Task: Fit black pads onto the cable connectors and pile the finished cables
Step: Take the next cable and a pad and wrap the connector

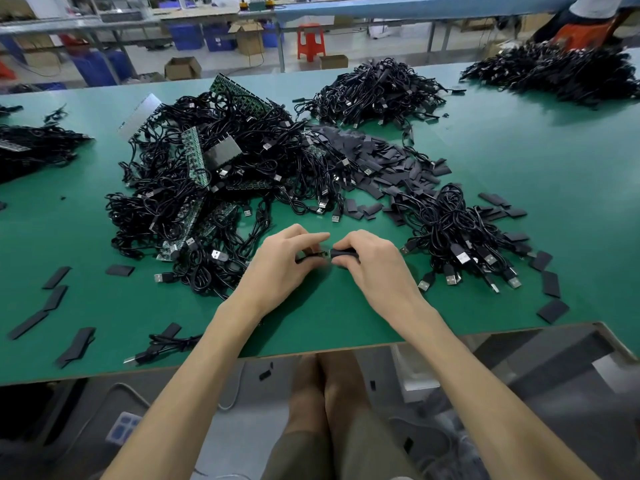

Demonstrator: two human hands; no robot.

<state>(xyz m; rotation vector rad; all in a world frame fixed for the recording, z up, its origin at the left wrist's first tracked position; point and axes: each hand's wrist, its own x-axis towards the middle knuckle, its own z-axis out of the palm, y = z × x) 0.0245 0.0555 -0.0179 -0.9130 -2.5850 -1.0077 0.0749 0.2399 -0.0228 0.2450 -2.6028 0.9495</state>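
– Bare forearms (194, 375) reach forward; where is the work?
– Ahead, left hand (287, 261) pinches a black cable's metal connector (321, 253), right hand (370, 261) pinches a flat black pad (343, 252) against it, above the green tabletop (519, 150).
– Much left?
– Likely most: the big tangled cable heap (207, 174) and loose pads (381, 161) wait beyond.

Both bare forearms reach forward, the left hand (281, 263) and right hand (372, 259) meeting fingertip to fingertip, fingers curled in pinches.

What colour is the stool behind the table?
Red-orange stool, seen in the head view.
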